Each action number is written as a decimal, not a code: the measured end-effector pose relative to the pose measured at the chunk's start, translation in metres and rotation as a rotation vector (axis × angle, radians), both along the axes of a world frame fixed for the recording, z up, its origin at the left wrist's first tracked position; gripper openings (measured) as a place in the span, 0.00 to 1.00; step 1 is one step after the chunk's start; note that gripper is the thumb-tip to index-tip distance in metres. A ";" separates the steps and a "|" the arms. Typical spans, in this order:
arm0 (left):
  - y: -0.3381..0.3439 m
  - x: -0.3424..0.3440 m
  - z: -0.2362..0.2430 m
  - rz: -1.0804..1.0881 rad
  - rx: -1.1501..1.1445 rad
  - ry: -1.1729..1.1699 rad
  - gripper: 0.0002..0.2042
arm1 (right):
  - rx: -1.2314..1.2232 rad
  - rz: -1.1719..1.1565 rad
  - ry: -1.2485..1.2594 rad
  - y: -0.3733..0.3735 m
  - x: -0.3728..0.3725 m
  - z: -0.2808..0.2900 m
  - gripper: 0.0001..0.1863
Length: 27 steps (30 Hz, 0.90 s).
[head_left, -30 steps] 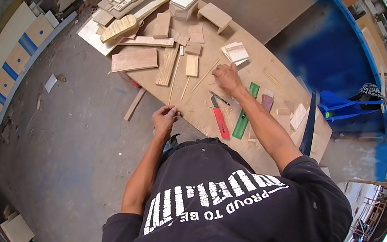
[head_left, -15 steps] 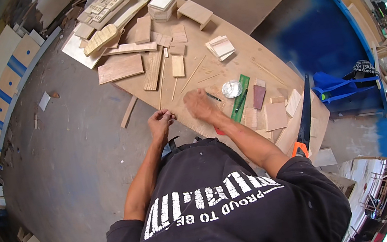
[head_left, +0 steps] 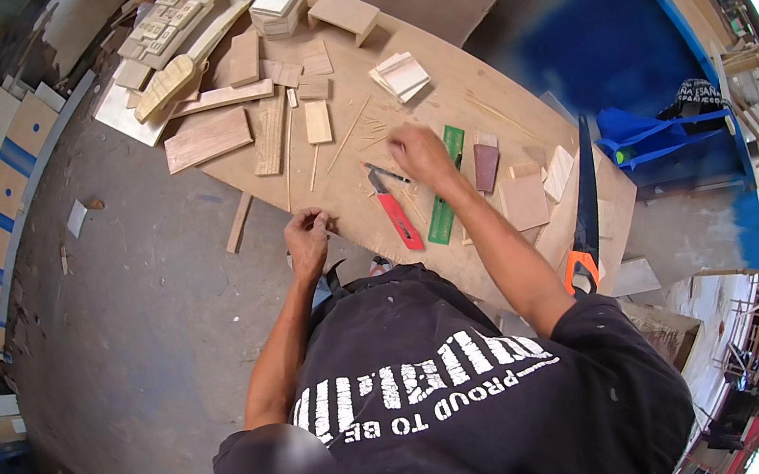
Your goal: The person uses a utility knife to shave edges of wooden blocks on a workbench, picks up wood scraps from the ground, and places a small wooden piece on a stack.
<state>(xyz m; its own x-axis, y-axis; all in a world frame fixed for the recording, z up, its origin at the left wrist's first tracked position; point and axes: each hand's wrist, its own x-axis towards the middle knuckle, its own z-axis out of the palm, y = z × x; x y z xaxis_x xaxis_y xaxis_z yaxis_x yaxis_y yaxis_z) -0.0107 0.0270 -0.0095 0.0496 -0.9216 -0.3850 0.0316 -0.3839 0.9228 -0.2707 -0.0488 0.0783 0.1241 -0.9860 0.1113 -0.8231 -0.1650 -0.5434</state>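
My left hand [head_left: 307, 238] is just off the table's near edge, its fingers pinched; anything between them is too small to make out. Over the middle of the wooden table [head_left: 357, 156], my right hand [head_left: 424, 158] has curled fingers. It covers the spot where the round silvery dish was, and what its fingertips hold is hidden. Several short thin sticks [head_left: 372, 127] lie just beyond it. Between my hands are a red utility knife [head_left: 400, 222] and a dark pen [head_left: 388, 174]. A green ruler [head_left: 441, 219] runs partly under my right wrist.
A handsaw [head_left: 585, 204] with an orange handle lies at the right. Wooden blocks [head_left: 208, 140] and a carved wooden model [head_left: 173, 31] crowd the far left. Stacked square pieces [head_left: 400, 78] sit farther back. A blue bag [head_left: 646, 135] is beyond the right edge.
My right hand has moved away from me and right, over the silvery dish, uncovering the red knife. My left hand stays pinched near the edge. The whole view has shifted slightly.
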 end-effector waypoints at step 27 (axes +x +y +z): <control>0.006 0.031 0.010 -0.086 -0.018 -0.085 0.09 | -0.012 0.083 0.044 0.085 0.092 -0.056 0.04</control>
<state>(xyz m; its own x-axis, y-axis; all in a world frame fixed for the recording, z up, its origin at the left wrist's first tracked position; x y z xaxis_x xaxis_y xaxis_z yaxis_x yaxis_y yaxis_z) 0.0202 0.0330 0.0008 0.0016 -0.9305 -0.3663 -0.0798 -0.3653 0.9275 -0.1787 0.0360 0.0227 0.2106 -0.9707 0.1159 -0.8292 -0.2402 -0.5048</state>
